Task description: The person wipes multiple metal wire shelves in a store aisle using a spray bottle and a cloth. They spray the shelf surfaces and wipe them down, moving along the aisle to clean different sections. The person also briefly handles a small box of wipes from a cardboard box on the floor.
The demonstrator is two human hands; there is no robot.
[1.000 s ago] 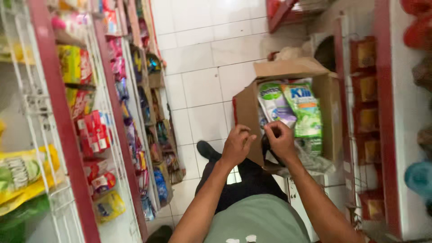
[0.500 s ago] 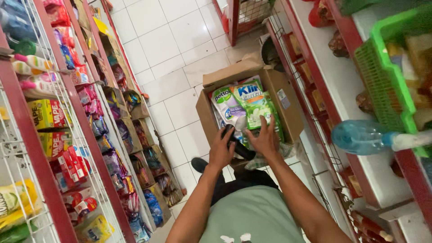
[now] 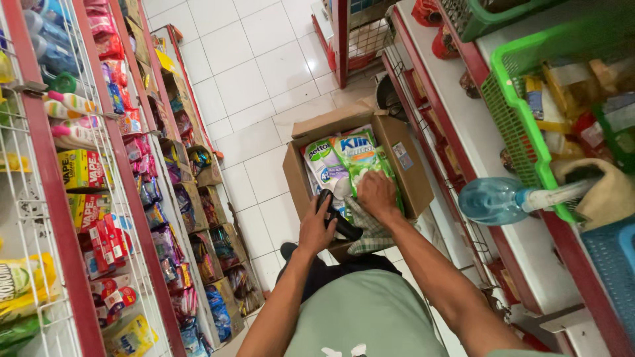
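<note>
Gripped in the left hand [image 3: 316, 228] is a black, elongated plastic object [image 3: 336, 213], the fingers curled shut around its upper end while the rest of it slants down toward the wrist of the other arm. What kind of object it is cannot be told. The right hand [image 3: 377, 193] is laid palm-down, fingers spread and relaxed, on a green-and-white plastic refill pouch [image 3: 359, 156]; whether anything is pinched under it cannot be told.

Both forearms are extended forward from the body, the left one bare and rising steeply, the right one stretched further and angled inward, so that the two hands are brought near each other over the near edge of an open brown cardboard box [image 3: 405, 173]. The box is set on the white tiled floor [image 3: 245, 53], flaps folded outward. Inside the box, a second pouch, white and pale blue [image 3: 324, 165], is stood just beside the green one. A grey checked cloth [image 3: 368, 231] is draped at the near rim of the box, below the right hand.

Left of the box, red wire shelving [image 3: 99, 165] packed with small goods is seen. Right of the box, a clear blue plastic bottle [image 3: 493, 200] is laid on a red-edged counter, near a bright green plastic basket [image 3: 512, 119].
</note>
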